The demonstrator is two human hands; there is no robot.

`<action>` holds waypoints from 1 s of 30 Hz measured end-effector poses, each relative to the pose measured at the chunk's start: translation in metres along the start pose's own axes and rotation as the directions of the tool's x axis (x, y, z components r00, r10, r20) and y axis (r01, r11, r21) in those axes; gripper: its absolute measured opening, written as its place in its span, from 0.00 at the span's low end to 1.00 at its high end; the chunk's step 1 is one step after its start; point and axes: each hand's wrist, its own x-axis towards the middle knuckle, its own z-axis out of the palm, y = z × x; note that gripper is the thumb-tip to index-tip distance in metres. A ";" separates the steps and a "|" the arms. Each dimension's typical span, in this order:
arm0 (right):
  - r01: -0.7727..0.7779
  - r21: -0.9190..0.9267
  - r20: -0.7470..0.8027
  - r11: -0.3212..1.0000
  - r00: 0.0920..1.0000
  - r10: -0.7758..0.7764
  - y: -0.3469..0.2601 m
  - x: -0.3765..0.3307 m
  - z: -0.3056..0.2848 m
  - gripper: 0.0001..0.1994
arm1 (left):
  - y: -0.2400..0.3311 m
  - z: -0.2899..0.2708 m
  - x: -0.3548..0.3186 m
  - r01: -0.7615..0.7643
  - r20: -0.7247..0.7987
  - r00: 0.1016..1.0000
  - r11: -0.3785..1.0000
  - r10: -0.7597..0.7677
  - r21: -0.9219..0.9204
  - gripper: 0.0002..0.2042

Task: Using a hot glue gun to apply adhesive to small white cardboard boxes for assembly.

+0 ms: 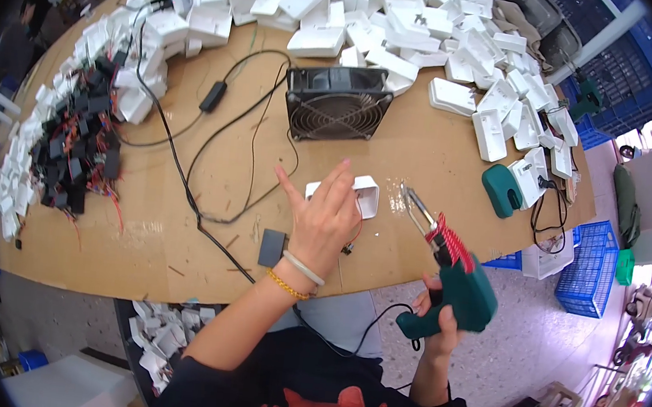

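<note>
My right hand [444,337] grips the handle of a green soldering gun [469,292] above the table's front edge. Red cord is wound round its nose, and the metal tip points up and left. My left hand [323,217], fingers stretched and thumb apart, is over a white plastic housing [368,198] and hides much of it. A thin red wire with a small part at its end hangs beside that hand. Close to my left wrist lies a dark grey rectangular block [272,248]. Beyond the housing stands a black square fan [338,105].
White plastic housings [315,4] are heaped along the far side. Black blocks with red wires [77,149] pile up at left. A black cable [179,164] crosses the cardboard-covered table [154,253]. A green holder [500,190] sits at right; a bin of white parts [161,337] is below.
</note>
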 end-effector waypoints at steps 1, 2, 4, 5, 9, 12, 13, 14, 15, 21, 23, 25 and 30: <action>-0.019 0.048 -0.042 0.999 0.999 0.021 0.004 0.009 0.003 0.30 | -0.001 0.001 -0.002 0.019 -0.015 1.000 1.000 -0.019 0.010 0.06; -0.016 0.025 -0.059 1.000 0.998 0.018 0.004 0.019 0.007 0.27 | 0.000 0.000 -0.002 0.021 -0.010 1.000 1.000 -0.021 -0.002 0.08; -0.028 0.096 -0.071 0.995 0.997 0.035 0.012 0.031 0.008 0.26 | 0.002 0.002 -0.003 0.009 -0.026 1.000 1.000 -0.009 -0.002 0.06; -0.056 0.148 -0.070 0.987 0.995 0.067 0.015 0.036 0.008 0.25 | 0.003 0.004 -0.003 0.023 -0.037 0.999 1.000 -0.023 -0.011 0.06; -0.037 0.149 -0.120 0.988 0.991 0.055 0.019 0.038 0.013 0.24 | 0.003 0.005 -0.001 0.009 -0.065 0.998 1.000 -0.009 0.006 0.06; -0.043 0.155 -0.099 0.987 0.993 0.059 0.020 0.038 0.011 0.24 | -0.001 0.003 -0.002 0.009 0.002 1.000 0.999 -0.009 0.033 0.11; -0.044 0.156 -0.101 0.987 0.993 0.060 0.020 0.037 0.010 0.24 | -0.001 0.002 -0.002 0.008 0.003 1.000 0.999 -0.008 0.033 0.11; -0.038 0.157 -0.086 0.987 0.995 0.052 0.020 0.036 0.010 0.24 | -0.001 0.002 -0.002 0.008 0.001 1.000 1.000 -0.008 0.030 0.11; -0.033 0.158 -0.071 0.987 0.996 0.045 0.021 0.035 0.010 0.25 | -0.002 0.001 -0.002 0.009 -0.001 1.000 1.000 -0.009 0.027 0.11; -0.026 -0.018 0.031 0.999 0.999 0.027 0.007 -0.002 0.008 0.30 | -0.001 0.002 -0.002 0.008 -0.016 1.000 1.000 -0.008 0.006 0.10; -0.030 -0.201 0.063 0.979 0.997 0.044 0.012 -0.016 -0.003 0.21 | 0.001 -0.001 0.000 0.014 -0.010 1.000 1.000 -0.014 0.005 0.10; 0.052 -0.471 0.143 0.881 0.990 0.018 0.019 -0.018 -0.012 0.18 | 0.001 -0.003 0.001 0.016 -0.002 1.000 1.000 -0.016 0.002 0.10; 0.155 -0.606 0.166 0.780 0.984 -0.067 0.001 0.003 0.019 0.18 | 0.000 0.000 0.000 0.017 -0.051 0.999 1.000 -0.017 -0.001 0.09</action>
